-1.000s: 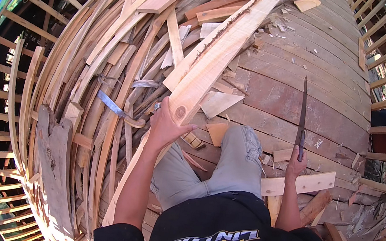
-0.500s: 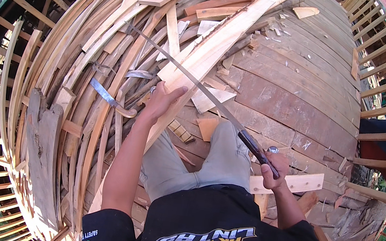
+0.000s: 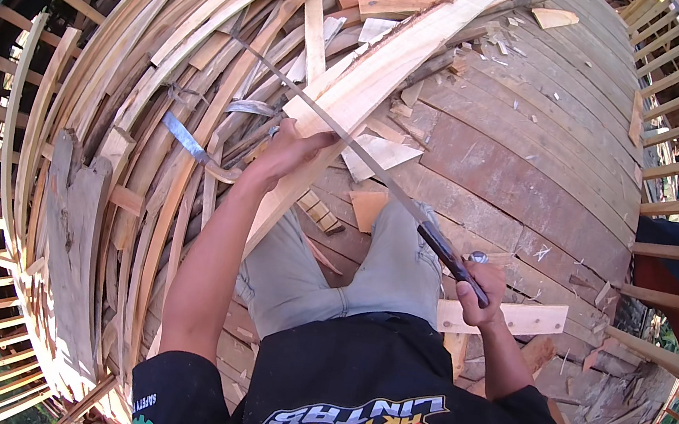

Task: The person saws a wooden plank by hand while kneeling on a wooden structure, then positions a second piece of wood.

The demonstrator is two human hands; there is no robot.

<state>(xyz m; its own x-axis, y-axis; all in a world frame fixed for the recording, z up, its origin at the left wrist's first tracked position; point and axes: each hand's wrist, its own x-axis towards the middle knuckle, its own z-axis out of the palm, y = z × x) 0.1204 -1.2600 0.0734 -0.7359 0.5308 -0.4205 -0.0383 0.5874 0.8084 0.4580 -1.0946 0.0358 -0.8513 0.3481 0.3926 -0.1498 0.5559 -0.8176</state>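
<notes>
My left hand (image 3: 291, 151) grips the edge of a long pale board (image 3: 386, 67) that slants from my lap toward the far side. Its thumb lies on top, close by the blade. In my right hand (image 3: 480, 291) is the dark handle of a long, narrow-bladed machete (image 3: 391, 183). The blade runs up and left across the board, just beyond my left thumb, with its tip over the wood pile. Whether its edge touches the board I cannot tell. A small shiny round piece (image 3: 479, 257) shows beside my right fist; its kind is unclear.
A pile of wooden strips (image 3: 196, 122) fills the left side, with a curved-handled knife (image 3: 185, 138) lying on it. Offcuts and chips litter the plank floor (image 3: 529, 161). A drilled board (image 3: 524, 319) lies by my right arm. Beyond the slatted railing (image 3: 677, 251), dark clothing shows.
The view has shifted slightly. My left thumb has moved up along the board, nearer the blade. My right hand keeps its grip on the machete with little movement.
</notes>
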